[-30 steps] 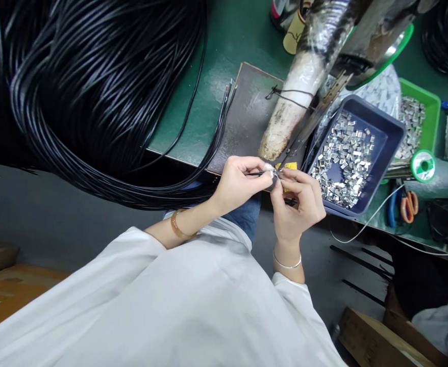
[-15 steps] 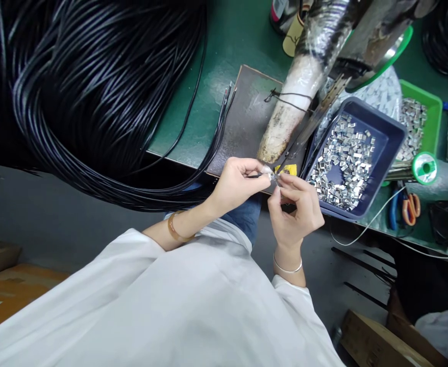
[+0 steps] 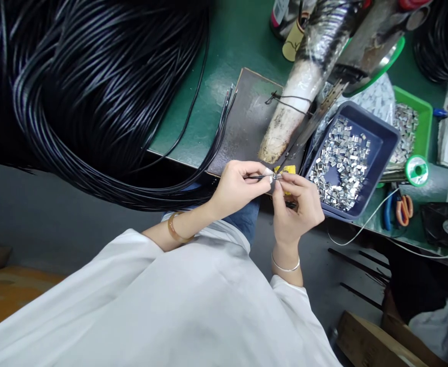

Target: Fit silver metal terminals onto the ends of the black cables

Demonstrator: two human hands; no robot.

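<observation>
Since there's only 1 view, the head cam, that's the whole story here. Compared with 0.5 s ago, the right hand's (image 3: pixel 298 209) thumb has come up closer to its index finger, right by the bright tip (image 3: pixel 277 176) of a black cable (image 3: pixel 255 177). Probably means the fiddly bit is still underway. Left hand's (image 3: pixel 233 186) grip is pinched on that cable; the right grip is narrow, but can't tell if it's actually clamping anything.

Both hands sit at the bench's (image 3: pixel 218 46) front edge. It's tight: a stained tube (image 3: pixel 281 130) looms just beyond, and a metal-filled tray (image 3: pixel 385 133) sits near on the right. Roomiest way out looks like back toward the body.
</observation>
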